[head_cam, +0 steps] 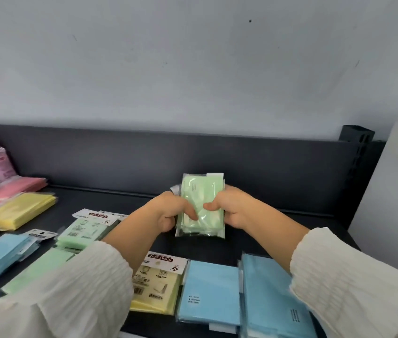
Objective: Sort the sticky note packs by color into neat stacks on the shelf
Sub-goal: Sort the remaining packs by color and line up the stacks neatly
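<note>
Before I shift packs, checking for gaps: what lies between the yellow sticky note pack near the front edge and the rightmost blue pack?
In the head view, another blue sticky note pack lies between the yellow pack and the rightmost blue pack.

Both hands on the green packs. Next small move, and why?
Probably carry the held green packs left and down onto the green stack. Left hand and right hand grip them together above the shelf, and that stack matches their color.
</note>
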The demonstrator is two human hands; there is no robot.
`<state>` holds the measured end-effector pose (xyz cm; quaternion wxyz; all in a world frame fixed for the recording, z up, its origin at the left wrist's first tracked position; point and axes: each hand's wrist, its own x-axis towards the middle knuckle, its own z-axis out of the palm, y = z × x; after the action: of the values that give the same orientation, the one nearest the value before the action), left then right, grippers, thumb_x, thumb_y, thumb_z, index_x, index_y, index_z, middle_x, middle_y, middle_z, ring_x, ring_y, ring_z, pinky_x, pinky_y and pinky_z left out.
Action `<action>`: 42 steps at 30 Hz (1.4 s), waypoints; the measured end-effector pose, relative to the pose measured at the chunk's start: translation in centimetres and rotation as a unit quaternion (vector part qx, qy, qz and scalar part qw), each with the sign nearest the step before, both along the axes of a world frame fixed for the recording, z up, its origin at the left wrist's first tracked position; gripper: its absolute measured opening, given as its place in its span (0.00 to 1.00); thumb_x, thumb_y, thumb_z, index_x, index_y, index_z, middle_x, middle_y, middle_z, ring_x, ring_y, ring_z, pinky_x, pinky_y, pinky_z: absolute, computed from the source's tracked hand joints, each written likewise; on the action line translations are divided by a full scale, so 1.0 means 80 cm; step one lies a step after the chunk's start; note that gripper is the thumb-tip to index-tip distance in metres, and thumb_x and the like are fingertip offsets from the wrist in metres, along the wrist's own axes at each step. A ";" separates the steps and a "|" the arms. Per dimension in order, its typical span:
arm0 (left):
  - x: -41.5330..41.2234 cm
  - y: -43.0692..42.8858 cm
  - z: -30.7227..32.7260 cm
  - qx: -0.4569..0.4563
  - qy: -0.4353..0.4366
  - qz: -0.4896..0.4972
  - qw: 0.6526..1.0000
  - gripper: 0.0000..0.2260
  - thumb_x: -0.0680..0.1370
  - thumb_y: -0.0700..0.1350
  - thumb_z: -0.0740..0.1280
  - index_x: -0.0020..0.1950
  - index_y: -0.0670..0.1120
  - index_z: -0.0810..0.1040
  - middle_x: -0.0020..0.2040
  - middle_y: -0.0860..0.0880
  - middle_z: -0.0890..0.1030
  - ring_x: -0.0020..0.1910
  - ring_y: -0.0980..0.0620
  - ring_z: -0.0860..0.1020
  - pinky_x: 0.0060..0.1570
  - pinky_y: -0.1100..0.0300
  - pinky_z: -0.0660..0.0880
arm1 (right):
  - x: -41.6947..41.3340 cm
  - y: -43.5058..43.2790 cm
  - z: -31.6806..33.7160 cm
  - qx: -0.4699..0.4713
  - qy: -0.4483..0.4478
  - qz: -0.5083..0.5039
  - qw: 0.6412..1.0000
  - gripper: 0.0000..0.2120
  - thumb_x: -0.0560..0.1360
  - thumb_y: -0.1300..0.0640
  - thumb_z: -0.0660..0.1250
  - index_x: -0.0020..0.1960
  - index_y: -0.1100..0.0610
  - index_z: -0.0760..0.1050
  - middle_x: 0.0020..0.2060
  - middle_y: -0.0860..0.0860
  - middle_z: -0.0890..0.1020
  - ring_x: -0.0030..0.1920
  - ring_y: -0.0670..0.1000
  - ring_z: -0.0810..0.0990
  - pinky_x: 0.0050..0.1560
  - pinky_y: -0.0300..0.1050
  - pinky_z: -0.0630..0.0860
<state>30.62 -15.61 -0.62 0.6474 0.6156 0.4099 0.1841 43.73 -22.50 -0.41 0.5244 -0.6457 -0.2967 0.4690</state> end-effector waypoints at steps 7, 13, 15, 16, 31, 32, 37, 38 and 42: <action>-0.010 -0.004 -0.006 0.097 -0.029 -0.025 0.994 0.24 0.69 0.30 0.62 0.63 0.45 0.72 0.56 0.44 0.81 0.54 0.46 0.79 0.48 0.54 0.76 | -0.003 -0.018 -0.007 0.067 -0.104 0.011 0.992 0.29 0.68 0.75 0.67 0.64 0.54 0.70 0.56 0.53 0.80 0.58 0.54 0.77 0.59 0.54 0.75; -0.014 -0.007 -0.027 0.112 0.049 -0.074 0.990 0.29 0.70 0.35 0.67 0.69 0.47 0.65 0.62 0.49 0.76 0.62 0.50 0.73 0.64 0.55 0.69 | -0.006 -0.013 -0.031 -0.039 -0.136 0.020 0.990 0.33 0.66 0.71 0.71 0.68 0.55 0.68 0.59 0.52 0.79 0.61 0.54 0.75 0.65 0.53 0.71; -0.012 -0.010 -0.030 0.146 0.062 -0.058 0.986 0.23 0.76 0.36 0.66 0.69 0.47 0.64 0.63 0.48 0.75 0.61 0.51 0.73 0.59 0.58 0.70 | -0.010 -0.009 -0.032 -0.045 -0.125 0.008 0.991 0.30 0.69 0.69 0.69 0.68 0.56 0.67 0.60 0.53 0.78 0.61 0.54 0.74 0.66 0.53 0.70; -0.013 -0.011 -0.029 0.166 0.069 -0.048 0.983 0.20 0.77 0.37 0.65 0.68 0.46 0.65 0.62 0.48 0.75 0.59 0.51 0.73 0.57 0.59 0.70 | -0.013 -0.008 -0.029 -0.043 -0.113 0.000 0.993 0.27 0.71 0.68 0.68 0.68 0.56 0.67 0.60 0.54 0.78 0.61 0.55 0.75 0.66 0.53 0.71; -0.153 0.106 0.066 0.250 0.100 -0.033 0.962 0.10 0.79 0.42 0.64 0.59 0.41 0.76 0.54 0.46 0.82 0.53 0.49 0.80 0.55 0.55 0.77 | -0.146 0.093 0.047 0.019 -0.016 0.000 1.000 0.14 0.78 0.64 0.62 0.63 0.59 0.70 0.55 0.57 0.80 0.53 0.56 0.80 0.47 0.52 0.79; -0.162 0.122 0.060 0.234 0.101 -0.045 0.966 0.10 0.78 0.42 0.64 0.59 0.41 0.76 0.54 0.46 0.82 0.53 0.48 0.80 0.57 0.53 0.77 | -0.156 0.105 0.042 0.011 -0.012 -0.011 1.000 0.13 0.78 0.64 0.61 0.61 0.59 0.70 0.56 0.57 0.79 0.54 0.57 0.80 0.48 0.53 0.79; -0.197 0.192 0.027 0.184 0.135 -0.098 0.969 0.10 0.79 0.43 0.62 0.57 0.40 0.76 0.54 0.45 0.82 0.55 0.47 0.80 0.60 0.50 0.75 | -0.196 0.161 0.016 -0.038 -0.025 -0.061 0.997 0.12 0.77 0.64 0.59 0.60 0.60 0.71 0.54 0.57 0.80 0.53 0.57 0.80 0.53 0.56 0.79; -0.202 0.204 0.021 0.171 0.130 -0.107 0.971 0.10 0.79 0.42 0.62 0.56 0.40 0.77 0.54 0.45 0.82 0.55 0.47 0.80 0.60 0.51 0.75 | -0.203 0.170 0.012 -0.046 -0.035 -0.067 0.996 0.12 0.77 0.64 0.60 0.60 0.60 0.71 0.54 0.57 0.80 0.52 0.57 0.80 0.54 0.55 0.79; -0.206 0.232 0.005 0.138 0.126 -0.131 0.974 0.09 0.79 0.41 0.62 0.55 0.39 0.77 0.53 0.45 0.83 0.54 0.47 0.81 0.59 0.52 0.77 | -0.214 0.193 0.001 -0.068 -0.060 -0.087 0.992 0.13 0.77 0.64 0.60 0.61 0.61 0.72 0.54 0.58 0.80 0.53 0.57 0.80 0.54 0.54 0.79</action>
<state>14.12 2.91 -0.25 0.5181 0.7654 0.3748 0.0731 26.63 -7.09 -0.35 0.4993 -0.7304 -0.2377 0.4009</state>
